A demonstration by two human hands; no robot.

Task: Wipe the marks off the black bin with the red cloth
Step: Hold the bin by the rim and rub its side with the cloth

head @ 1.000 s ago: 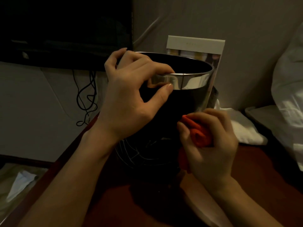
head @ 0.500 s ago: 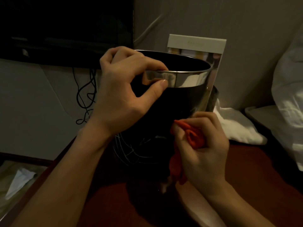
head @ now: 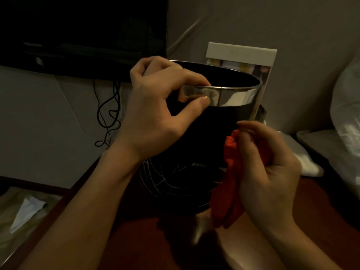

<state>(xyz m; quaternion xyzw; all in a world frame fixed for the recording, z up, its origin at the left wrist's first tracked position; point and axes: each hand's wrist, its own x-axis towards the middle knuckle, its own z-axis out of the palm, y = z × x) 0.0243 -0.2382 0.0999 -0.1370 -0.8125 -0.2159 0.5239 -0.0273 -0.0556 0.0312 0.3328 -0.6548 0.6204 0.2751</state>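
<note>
While the bin is steadied, step in hand: wiping its dark side wall; I judge the job partly done at best, since pale scribbled marks (head: 165,180) show low on the wall.
Bin (head: 210,133): black, upright on the reddish tabletop (head: 321,211), shiny metal band round its rim; this is my landmark.
Left hand (head: 155,114): at the bin's near-left rim, fingers curled over the lip and thumb pressed on the metal band, pinching the rim between them.
Right hand (head: 268,168): at the bin's right flank, fingers curled round the cloth, bunching it and holding it against the wall below the band.
Cloth (head: 229,172): red, wadded at the top in my grip, its loose tail hanging down beside the bin toward the tabletop.
Marks: below and left of the cloth, near the bin's base; the cloth is not on them now.
Next move, as I judge it: bring the wad down and leftward across the wall onto the scribbles, pressing firmly while the rim pinch stops the bin turning or tipping.
Watch for: the hanging tail dragging without pressure; only the bunched part will scrub.
Behind the bin: a pale card (head: 241,55) stands against the wall.
Left of the bin: black cables (head: 107,114) hang under a dark screen (head: 78,32).
Right of the bin: white bedding (head: 346,106).
</note>
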